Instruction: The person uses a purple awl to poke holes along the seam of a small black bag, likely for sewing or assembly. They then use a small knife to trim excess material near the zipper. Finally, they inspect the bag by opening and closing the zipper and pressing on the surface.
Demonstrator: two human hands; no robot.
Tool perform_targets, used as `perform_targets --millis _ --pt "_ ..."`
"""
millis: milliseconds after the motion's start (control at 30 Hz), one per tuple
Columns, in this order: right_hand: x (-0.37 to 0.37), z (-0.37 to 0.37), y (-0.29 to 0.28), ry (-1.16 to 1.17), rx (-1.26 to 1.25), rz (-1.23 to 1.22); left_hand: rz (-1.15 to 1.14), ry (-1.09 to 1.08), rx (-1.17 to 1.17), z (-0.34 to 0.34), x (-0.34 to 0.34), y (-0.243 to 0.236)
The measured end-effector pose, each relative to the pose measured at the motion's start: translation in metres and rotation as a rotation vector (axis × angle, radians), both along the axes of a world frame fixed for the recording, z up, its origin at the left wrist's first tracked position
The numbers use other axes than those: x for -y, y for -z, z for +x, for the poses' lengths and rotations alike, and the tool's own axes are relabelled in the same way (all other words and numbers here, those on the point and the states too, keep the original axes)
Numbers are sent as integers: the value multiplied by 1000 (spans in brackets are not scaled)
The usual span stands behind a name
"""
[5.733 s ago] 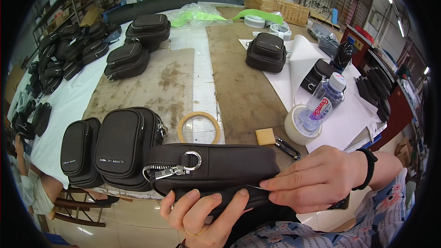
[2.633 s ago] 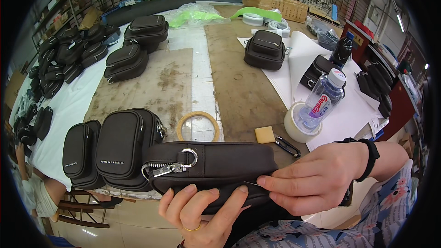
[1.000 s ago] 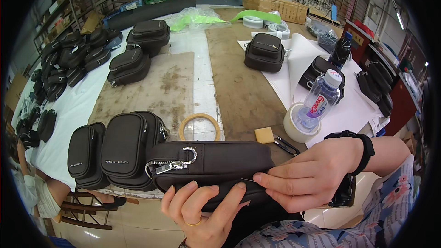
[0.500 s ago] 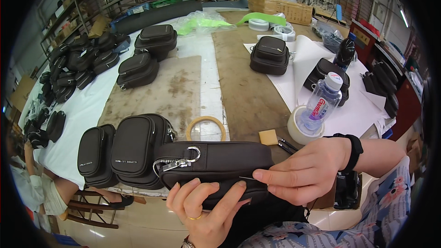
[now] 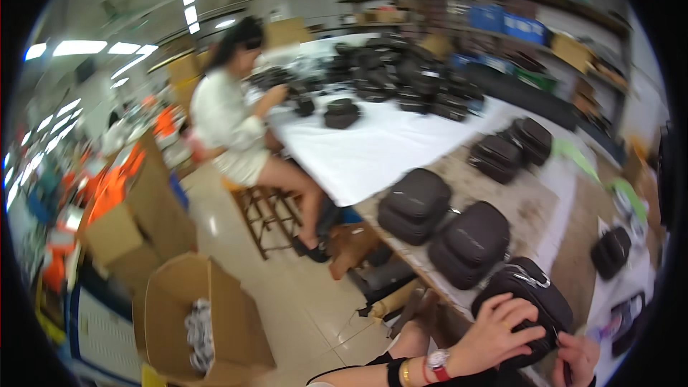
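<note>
A black camera-style bag with a silver zip and metal ring lies at the near edge of the table, in front of me. My left hand grips its near side, fingers bent over the dark surface. Close against the bag's right end is my right hand, fingers pinched together. A small dark shape shows below those fingers, too blurred to name. Two similar black bags, one nearer and one farther, stand upright along the table edge to the left.
Across the white-covered table, a co-worker sits on a wooden stool, hands at black bags. A heap of black bags lies behind. An open cardboard box stands on the floor at left. More bags sit farther along.
My view has swung far to the left, bringing the co-worker and floor boxes in. Both hands stay at the same bag. The thin metal piece earlier at my right fingertips cannot be made out now.
</note>
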State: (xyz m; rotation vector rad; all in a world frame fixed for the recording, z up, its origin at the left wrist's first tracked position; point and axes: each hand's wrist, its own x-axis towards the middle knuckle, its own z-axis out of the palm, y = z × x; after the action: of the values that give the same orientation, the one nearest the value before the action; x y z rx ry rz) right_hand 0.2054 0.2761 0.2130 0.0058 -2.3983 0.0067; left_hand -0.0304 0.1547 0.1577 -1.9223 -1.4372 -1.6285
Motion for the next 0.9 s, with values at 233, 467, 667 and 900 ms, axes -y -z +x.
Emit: perform_targets --millis 233,467,667,900 --pt "25 -32 -33 -134 75 -105 95 -1 22 0 -6 10" --pt "53 -33 -29 -30 20 -268 96 -24 -2 0 -3 8" --pt "54 -25 -27 -23 61 -329 99 -37 -7 -2 1 5" --pt "40 -17 -1 179 -105 -286 100 -41 -17 -2 10 -2"
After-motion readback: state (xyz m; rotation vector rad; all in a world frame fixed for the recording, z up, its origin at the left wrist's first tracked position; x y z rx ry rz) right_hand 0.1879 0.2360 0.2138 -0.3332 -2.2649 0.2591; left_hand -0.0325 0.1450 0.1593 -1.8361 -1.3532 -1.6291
